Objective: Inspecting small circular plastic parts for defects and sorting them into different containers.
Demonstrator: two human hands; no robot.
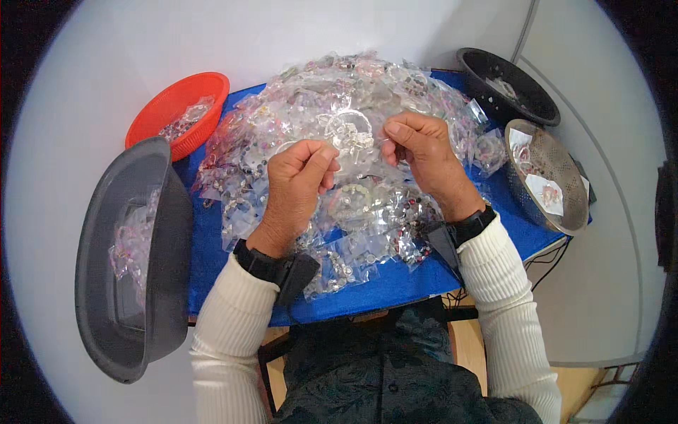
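A clear jewellery bag [355, 136] between left hand [298, 173] and right hand [429, 152] – both pinching its edges – seems light, slippery, and best held there.

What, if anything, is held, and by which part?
Apparently a clear bag of silver jewelry, its opposite sides pinched by left hand and right hand; exact edges unclear.

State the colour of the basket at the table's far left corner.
Bright orange-red: the plastic basket shows best in the head view.
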